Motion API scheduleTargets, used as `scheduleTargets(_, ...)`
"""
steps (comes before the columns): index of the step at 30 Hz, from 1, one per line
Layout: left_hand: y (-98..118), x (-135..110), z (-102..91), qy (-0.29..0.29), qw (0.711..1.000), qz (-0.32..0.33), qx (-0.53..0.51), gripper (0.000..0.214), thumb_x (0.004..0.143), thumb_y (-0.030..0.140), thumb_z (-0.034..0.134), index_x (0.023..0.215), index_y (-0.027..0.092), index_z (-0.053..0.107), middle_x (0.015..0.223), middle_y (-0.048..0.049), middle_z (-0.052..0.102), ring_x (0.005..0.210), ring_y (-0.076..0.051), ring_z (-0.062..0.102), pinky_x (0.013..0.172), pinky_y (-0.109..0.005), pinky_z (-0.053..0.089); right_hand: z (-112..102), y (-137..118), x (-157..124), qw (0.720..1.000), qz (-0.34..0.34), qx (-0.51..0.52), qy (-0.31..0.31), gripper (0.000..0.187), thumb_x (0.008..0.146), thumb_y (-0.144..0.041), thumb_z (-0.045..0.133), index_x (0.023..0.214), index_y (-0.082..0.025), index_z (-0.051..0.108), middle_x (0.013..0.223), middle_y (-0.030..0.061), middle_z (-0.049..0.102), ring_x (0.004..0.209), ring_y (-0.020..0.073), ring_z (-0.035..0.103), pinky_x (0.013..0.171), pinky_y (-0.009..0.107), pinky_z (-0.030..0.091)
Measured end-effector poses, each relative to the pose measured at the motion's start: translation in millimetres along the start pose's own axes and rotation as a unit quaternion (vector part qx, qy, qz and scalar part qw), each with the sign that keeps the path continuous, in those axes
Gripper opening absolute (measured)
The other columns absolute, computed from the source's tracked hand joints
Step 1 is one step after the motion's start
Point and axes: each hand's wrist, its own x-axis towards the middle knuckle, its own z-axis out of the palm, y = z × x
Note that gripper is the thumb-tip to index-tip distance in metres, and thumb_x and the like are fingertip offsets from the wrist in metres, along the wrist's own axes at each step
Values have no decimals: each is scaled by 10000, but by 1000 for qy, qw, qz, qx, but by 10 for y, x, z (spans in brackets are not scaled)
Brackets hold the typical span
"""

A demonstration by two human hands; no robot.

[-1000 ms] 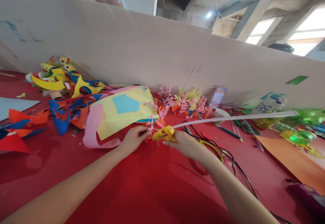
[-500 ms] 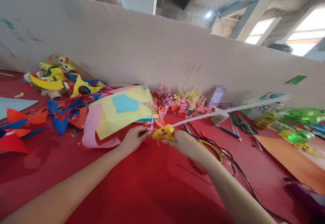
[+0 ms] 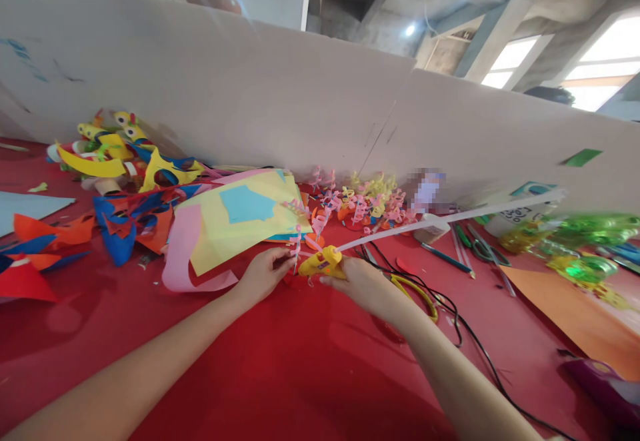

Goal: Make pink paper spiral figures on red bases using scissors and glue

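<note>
My right hand (image 3: 363, 284) grips a small yellow glue gun (image 3: 321, 262) with a long white glue stick (image 3: 450, 218) sticking out of its back toward the right. The gun's tip points left at a curled pink paper strip (image 3: 297, 242) that my left hand (image 3: 264, 272) pinches at its lower end. Both hands hover just above the red table (image 3: 280, 361), close together. A black cord (image 3: 465, 328) runs from the gun along my right forearm.
A stack of yellow, blue and pink paper sheets (image 3: 235, 218) lies behind my left hand. Coloured paper cut-outs (image 3: 125, 181) are piled at the left. Curled paper pieces (image 3: 365, 204) sit by the grey partition wall (image 3: 250, 94). Scissors and pens (image 3: 475, 248), orange paper (image 3: 575, 308) and green packaging (image 3: 585, 241) lie right.
The far end of the glue stick has risen, so the gun is tilted a little differently. Both hands stay in nearly the same place.
</note>
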Motion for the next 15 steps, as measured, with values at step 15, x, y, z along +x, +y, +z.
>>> scheduleTargets(15, -20, 2, 10, -12, 1000, 5, -10, 243, 777, 397, 555, 767, 187, 679, 721, -24, 690, 764, -211, 635, 665, -267, 467, -116, 126, -16, 998, -33, 51, -19, 285, 850, -387, 542, 901, -128, 651, 780, 50, 652, 659, 159, 572, 576, 234, 365)
